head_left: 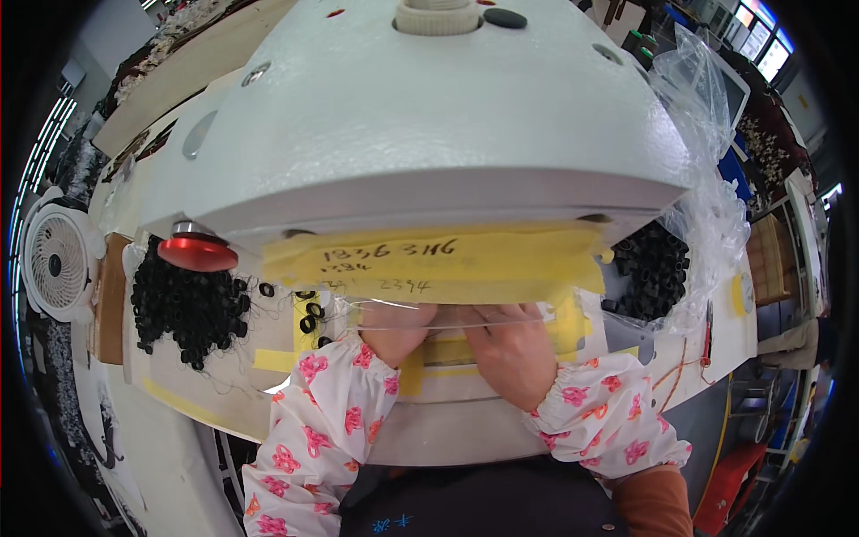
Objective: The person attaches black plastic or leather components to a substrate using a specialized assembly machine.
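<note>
1. While the pale table spreads beneath the work, a white machine stands over its middle; yellow tape runs along the machine's lower front, and a red knob juts out at the left;
2. crumpled on the table's right side is a clear plastic bag; against it sits a heap of black rings;
3. near the table's left edge lies a second heap of such rings, thin threads trailing from it;
4. the right hand reaches in from the near edge, back upward; its fingertips are hidden, so I cannot tell whether it grasps anything;
5. the left hand is mostly covered; its grip cannot be told either;
6. several loose black rings lie just left of that hand.
</note>
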Motion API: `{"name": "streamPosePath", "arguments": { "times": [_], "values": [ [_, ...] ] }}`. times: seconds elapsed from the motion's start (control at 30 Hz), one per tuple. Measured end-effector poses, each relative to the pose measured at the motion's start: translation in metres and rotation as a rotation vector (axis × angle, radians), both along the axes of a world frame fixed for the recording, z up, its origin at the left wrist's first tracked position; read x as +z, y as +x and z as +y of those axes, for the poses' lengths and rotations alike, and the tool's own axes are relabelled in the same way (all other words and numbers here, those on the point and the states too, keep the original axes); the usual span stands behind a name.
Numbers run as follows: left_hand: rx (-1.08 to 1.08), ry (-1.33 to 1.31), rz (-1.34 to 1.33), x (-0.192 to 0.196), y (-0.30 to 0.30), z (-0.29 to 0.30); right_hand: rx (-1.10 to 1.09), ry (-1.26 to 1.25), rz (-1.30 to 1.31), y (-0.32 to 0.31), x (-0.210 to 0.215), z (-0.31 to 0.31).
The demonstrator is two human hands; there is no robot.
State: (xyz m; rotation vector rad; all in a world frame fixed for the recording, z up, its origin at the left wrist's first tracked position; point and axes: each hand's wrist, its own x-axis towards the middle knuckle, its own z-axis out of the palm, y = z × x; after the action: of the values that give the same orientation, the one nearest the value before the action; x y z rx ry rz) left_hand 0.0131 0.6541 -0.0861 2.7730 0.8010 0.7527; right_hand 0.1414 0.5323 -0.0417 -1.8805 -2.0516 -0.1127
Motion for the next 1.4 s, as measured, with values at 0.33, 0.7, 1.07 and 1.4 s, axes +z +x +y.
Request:
{"name": "streamPosePath", "arguments": {
  "times": [0.33,0.7,1.07,1.4],
  "values": [
    [0.045,-0.165,0.015,0.011,0.004,-0.001,-0.004,0.066,-0.012,0.000,-0.004,0.002],
    [0.073,-0.061,-0.073,-0.001,0.011,0.001,-0.050,0.133,-0.043,0.004,-0.009,0.001],
    [0.031,0.164,-0.034,0.034,-0.005,-0.017,-0.179,0.173,0.515,0.008,0.000,0.006],
    [-0.121,-0.586,-0.107,0.060,-0.029,-0.058,-0.245,-0.215,1.428,0.006,-0.001,0.012]
  ]
}}
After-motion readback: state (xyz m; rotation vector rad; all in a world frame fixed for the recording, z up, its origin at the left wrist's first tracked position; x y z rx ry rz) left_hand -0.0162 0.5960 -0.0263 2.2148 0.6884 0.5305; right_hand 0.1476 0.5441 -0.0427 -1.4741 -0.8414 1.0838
